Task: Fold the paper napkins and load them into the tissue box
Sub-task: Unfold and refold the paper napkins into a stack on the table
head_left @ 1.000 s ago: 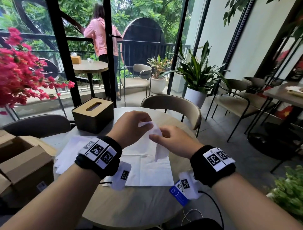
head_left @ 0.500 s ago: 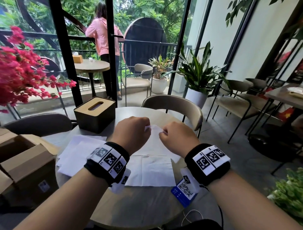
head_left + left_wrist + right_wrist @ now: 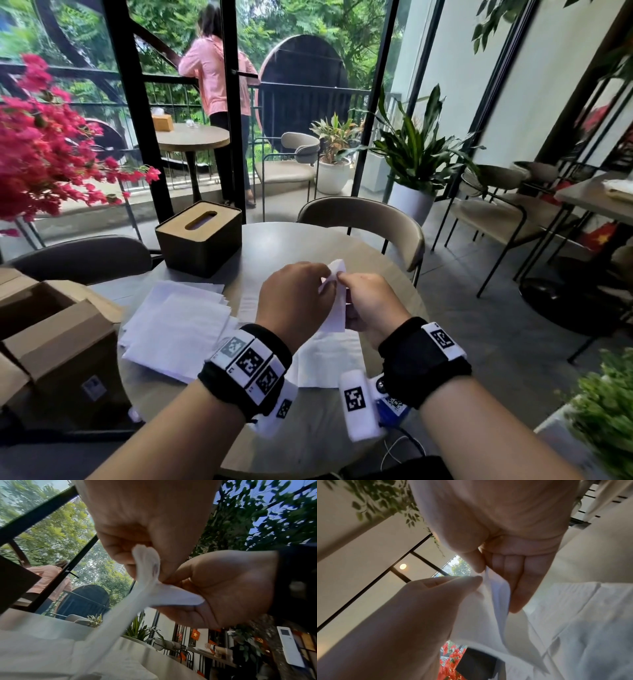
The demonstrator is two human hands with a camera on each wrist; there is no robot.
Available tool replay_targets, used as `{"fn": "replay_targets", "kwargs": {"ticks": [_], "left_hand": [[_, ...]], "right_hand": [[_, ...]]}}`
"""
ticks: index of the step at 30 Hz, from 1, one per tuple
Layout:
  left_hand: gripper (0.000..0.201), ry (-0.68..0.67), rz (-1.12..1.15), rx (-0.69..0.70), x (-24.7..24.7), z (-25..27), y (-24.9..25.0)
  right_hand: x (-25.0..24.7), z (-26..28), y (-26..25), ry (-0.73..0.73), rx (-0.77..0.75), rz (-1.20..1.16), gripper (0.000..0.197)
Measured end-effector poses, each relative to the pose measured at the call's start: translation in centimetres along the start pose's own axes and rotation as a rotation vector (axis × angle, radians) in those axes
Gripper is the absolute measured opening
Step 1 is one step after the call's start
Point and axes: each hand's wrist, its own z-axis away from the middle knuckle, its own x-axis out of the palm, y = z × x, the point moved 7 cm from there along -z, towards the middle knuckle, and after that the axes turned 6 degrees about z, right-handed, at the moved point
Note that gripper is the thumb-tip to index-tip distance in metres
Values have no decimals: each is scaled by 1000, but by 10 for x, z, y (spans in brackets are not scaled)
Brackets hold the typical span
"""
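Observation:
Both hands hold one white paper napkin up above the round table. My left hand pinches its top corner, and my right hand pinches the same corner from the other side. The napkin hangs down between the palms in the left wrist view; in the right wrist view the napkin drapes under my curled fingers. A loose stack of flat napkins lies left of the hands. The dark tissue box with a slotted wooden lid stands at the table's far left.
An open cardboard box sits at the left edge. Another flat napkin lies under my wrists. A beige chair stands behind the table, pink flowers at the left, potted plants and more chairs at the right. A person stands outside on the balcony.
Both hands have lifted the napkin off the table and drawn together, pinching its top corner; it now hangs folded between them instead of lying spread.

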Motion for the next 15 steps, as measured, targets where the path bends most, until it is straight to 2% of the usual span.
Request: {"fn": "replay_targets", "kwargs": {"ticks": [2,4,8,9,11,13,15], "left_hand": [[25,-4,22,38,2,4,6],[28,-24,2,81,4,8,13],[35,-73,7,180,7,18,25],[36,-109,45,210,7,21,27],[34,-167,144,235,7,25,25],[31,-73,253,142,-4,20,11],[23,98,369,-105,-14,13,-22]], "right_hand": [[-1,0,2,10,18,-90,25],[-3,-2,6,27,41,-197,28],[-2,2,9,-58,110,-425,34],[-4,1,9,-50,91,-419,36],[-10,0,9,-30,18,-354,25],[-13,-1,7,-39,-19,-305,17],[-19,-1,1,-48,-39,-251,17]]}}
